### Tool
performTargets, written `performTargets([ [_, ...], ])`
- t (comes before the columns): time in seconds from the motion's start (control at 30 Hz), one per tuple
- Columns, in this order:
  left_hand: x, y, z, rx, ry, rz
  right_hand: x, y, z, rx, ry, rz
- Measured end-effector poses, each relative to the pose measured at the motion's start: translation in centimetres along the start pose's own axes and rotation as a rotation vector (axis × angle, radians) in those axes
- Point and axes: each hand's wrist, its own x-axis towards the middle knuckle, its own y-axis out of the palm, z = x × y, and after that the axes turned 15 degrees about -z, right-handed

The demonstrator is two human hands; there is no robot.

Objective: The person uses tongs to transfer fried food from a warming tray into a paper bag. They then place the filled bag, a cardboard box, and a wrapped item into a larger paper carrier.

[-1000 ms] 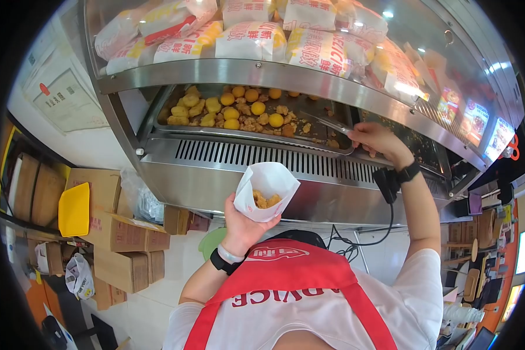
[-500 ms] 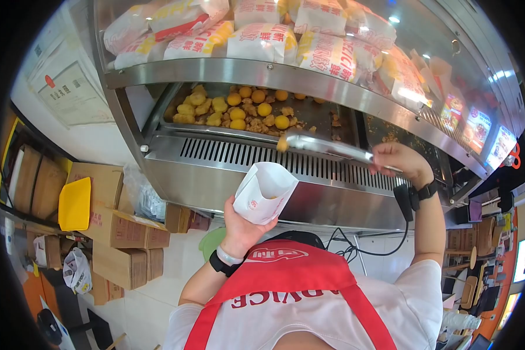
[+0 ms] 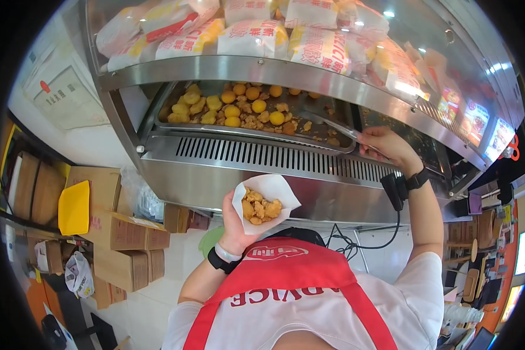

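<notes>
My left hand (image 3: 237,228) is wrapped round a white paper bag (image 3: 286,201), its mouth tipped toward me. Fried pieces (image 3: 259,209) fill the visible part of the bag. My right hand (image 3: 388,146) grips metal tongs (image 3: 335,124), whose tips reach into the metal tray (image 3: 221,129) in the warming cabinet. On that tray lie yellow balls (image 3: 259,105), pale yellow pieces (image 3: 189,104) at the left and brown fried pieces (image 3: 252,121). Nothing can be made out between the tong tips.
Wrapped paper packets (image 3: 252,38) fill the upper shelf behind a metal rail (image 3: 262,67). A slotted metal ledge (image 3: 262,153) runs before the tray. Cardboard boxes (image 3: 119,265) and a yellow tray (image 3: 74,208) stand at the left. A black cable (image 3: 398,233) hangs near my right forearm.
The tongs have moved from above the ledge, where they held a brown piece, back into the tray. The bag has tilted toward me, so its contents now show.
</notes>
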Motion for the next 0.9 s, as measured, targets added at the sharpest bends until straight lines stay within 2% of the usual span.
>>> performTargets([
  [0.03, -0.1, -0.1, -0.1, 0.019, -0.004, 0.088, 0.3, 0.3, 0.1, -0.019, -0.013, 0.009],
  [0.07, -0.4, -0.2, -0.2, 0.009, 0.005, 0.078, 0.6, 0.6, 0.3, -0.022, -0.013, 0.026],
  [0.13, -1.1, 0.0, -0.3, 0.587, 0.604, 0.332, 1.1, 1.1, 0.7, -0.011, 0.032, 0.024],
  [0.17, -0.3, -0.4, -0.4, 0.18, 0.177, -0.01, 1.2, 1.3, 1.0, -0.01, 0.025, 0.029],
  [0.37, -1.4, 0.1, -0.8, 0.098, 0.088, -0.039, 2.2, 2.0, 1.7, -0.115, 0.015, 0.049],
  [0.67, -1.7, 0.5, -1.3, 0.051, 0.122, 0.047, 2.2, 1.9, 1.4, -0.036, -0.021, -0.003],
  [0.9, -2.1, 1.4, -1.5, 0.07, 0.1, 0.069, 2.6, 3.0, 1.4, -0.17, -0.117, 0.013],
])
